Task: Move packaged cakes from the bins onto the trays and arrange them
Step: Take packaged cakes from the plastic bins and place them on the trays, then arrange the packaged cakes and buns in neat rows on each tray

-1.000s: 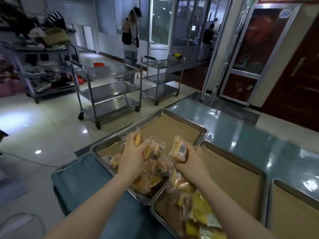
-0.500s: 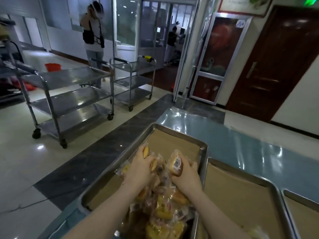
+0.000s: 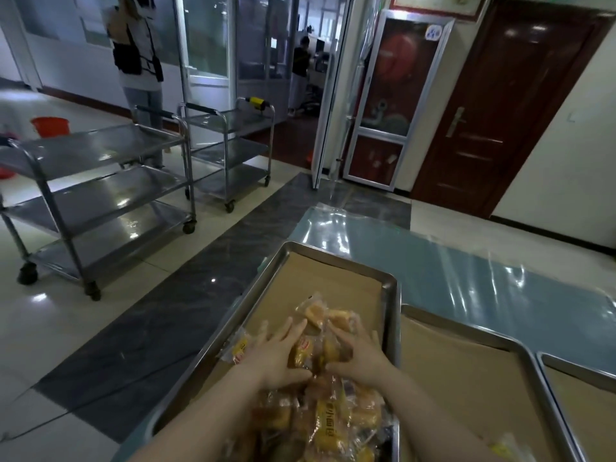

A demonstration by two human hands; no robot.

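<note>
Both hands lie flat on a heap of packaged cakes (image 3: 328, 425) – the left hand (image 3: 280, 356) with its fingers spread wide and straight over the packets, the right hand (image 3: 361, 355) beside it, fingers stretched forward across the clear wrappers. Neither hand grips a packet; the thumbs point toward each other over the middle of the heap. The cakes are piled in the near half of a steel tray (image 3: 233, 316) lined with brown paper (image 3: 320, 281), and the far half of the paper is bare. A second lined tray (image 3: 466, 325) sits just beside it to the right, with one packet (image 3: 503, 445) in its near corner, and a third tray (image 3: 573, 365) shows at the right edge. All three rest on a blue-green table (image 3: 433, 261) under glossy film. Beyond, on the tiled floor, stand two steel trolleys (image 3: 100, 181) – a person (image 3: 140, 61) stands behind them, near a red bucket (image 3: 50, 126).
</note>
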